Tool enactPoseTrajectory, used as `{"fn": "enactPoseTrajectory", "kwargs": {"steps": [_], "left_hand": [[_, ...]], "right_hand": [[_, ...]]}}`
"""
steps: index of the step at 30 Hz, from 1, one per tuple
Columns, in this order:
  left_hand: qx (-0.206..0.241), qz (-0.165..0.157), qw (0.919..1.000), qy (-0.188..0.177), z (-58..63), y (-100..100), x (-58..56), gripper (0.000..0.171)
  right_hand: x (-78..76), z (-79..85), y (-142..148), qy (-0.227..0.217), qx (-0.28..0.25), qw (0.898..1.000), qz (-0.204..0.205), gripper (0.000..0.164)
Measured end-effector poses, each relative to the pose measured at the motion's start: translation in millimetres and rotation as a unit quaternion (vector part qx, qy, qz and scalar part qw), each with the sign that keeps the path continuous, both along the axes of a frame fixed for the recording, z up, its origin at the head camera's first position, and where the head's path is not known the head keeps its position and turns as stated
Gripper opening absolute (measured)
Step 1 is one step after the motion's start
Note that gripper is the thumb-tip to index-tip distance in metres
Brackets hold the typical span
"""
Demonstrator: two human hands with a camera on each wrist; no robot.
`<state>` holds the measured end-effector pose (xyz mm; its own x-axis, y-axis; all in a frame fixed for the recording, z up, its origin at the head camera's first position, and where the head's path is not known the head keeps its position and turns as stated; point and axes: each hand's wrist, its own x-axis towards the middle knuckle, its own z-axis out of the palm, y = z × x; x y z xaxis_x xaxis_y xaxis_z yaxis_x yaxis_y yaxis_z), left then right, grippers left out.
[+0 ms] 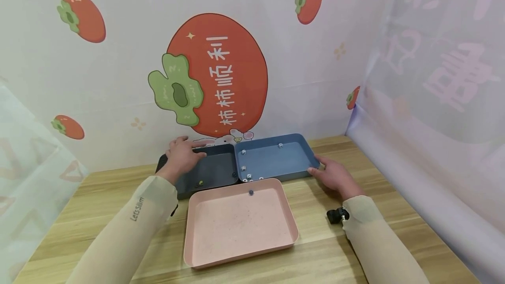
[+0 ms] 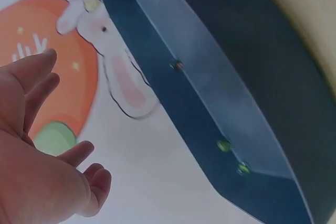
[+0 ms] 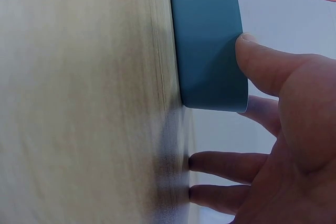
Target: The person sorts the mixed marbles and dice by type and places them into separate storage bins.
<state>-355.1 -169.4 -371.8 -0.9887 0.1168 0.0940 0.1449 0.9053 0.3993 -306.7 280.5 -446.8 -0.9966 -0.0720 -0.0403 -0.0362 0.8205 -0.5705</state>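
Observation:
My right hand point(image 1: 335, 175) touches the near right corner of the blue tray point(image 1: 276, 161), thumb against the front wall and index finger by the side. In the right wrist view, its other fingers point(image 3: 226, 166) are straight and apart. Several white dice point(image 1: 243, 168) lie in the blue tray, mostly along its left and front sides. Over the left part of the black tray point(image 1: 215, 165) is my left hand point(image 1: 182, 157), fingers spread, holding nothing. Small yellow-green balls point(image 2: 224, 145) and a dark one point(image 2: 176, 64) lie in that tray.
A pink tray point(image 1: 240, 227) stands in front of the other two, with one small dark blue ball point(image 1: 251, 192) near its back edge. The wooden table point(image 1: 315, 244) meets a printed cloth backdrop point(image 1: 296, 78) behind the trays. Another cloth hangs at the right.

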Motion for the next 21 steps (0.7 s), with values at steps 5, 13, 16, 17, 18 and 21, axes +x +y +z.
{"fn": "enactPoseTrajectory", "kwargs": {"steps": [5,13,16,17,18,21], "left_hand": [[-0.002,-0.034,0.9993,0.016,1.5,25,11.6,0.035],[0.013,-0.089,0.9958,0.021,-0.6,65,38.6,0.032],[0.015,-0.123,0.9921,0.018,-4.3,74,44.6,0.027],[0.010,-0.135,0.9906,0.017,-6.3,77,46.2,0.025],[0.006,-0.147,0.9890,0.014,-8.7,80,47.9,0.022],[-0.018,-0.187,0.9821,0.004,-19.6,87,51.3,0.016]], "right_hand": [[-0.1,0.9,-1,-0.002,-0.002,1.000,-0.002,0.073],[-0.5,0.1,-1,-0.002,-0.003,1.000,-0.003,0.073],[-0.9,-0.1,-1,-0.003,-0.004,1.000,-0.003,0.072],[-0.8,-0.2,-1,-0.004,-0.004,1.000,-0.003,0.072],[-0.7,0.0,-1,-0.005,-0.005,1.000,-0.003,0.072],[-0.3,0.3,0,-0.004,-0.005,1.000,-0.003,0.072]]}}
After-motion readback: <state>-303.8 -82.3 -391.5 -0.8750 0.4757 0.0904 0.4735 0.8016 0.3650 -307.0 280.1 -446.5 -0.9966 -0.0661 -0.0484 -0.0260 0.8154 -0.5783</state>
